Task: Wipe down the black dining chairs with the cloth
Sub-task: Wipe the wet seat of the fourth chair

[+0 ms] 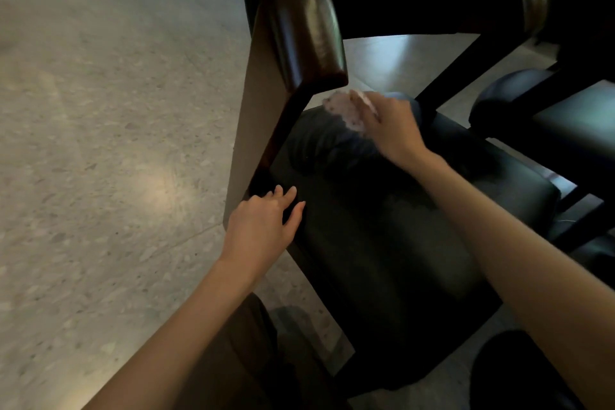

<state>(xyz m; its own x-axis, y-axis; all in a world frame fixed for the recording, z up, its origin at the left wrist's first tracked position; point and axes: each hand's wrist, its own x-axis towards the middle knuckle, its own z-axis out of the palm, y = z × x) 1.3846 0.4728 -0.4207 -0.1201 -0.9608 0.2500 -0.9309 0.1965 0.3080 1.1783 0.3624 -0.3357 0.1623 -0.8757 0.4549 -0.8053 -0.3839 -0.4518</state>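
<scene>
Left hand (263, 226) rests splayed on glossy black chair (382, 243); right hand (389, 125) clutches a seemingly pale cloth (342, 108).

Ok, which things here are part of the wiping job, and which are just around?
In the job:
cloth, in the right hand
near chair's seat
left hand, resting on the seat's edge

Just around:
second chair, to the right
floor

1. Dining area, prob. restaurant or home; can't tell which.
2. Black padded chair (382, 243) under both hands, 2nd chair (572, 123) right of right hand.
3. Speckled terrazzo-type floor (116, 143) left of left hand.
</scene>
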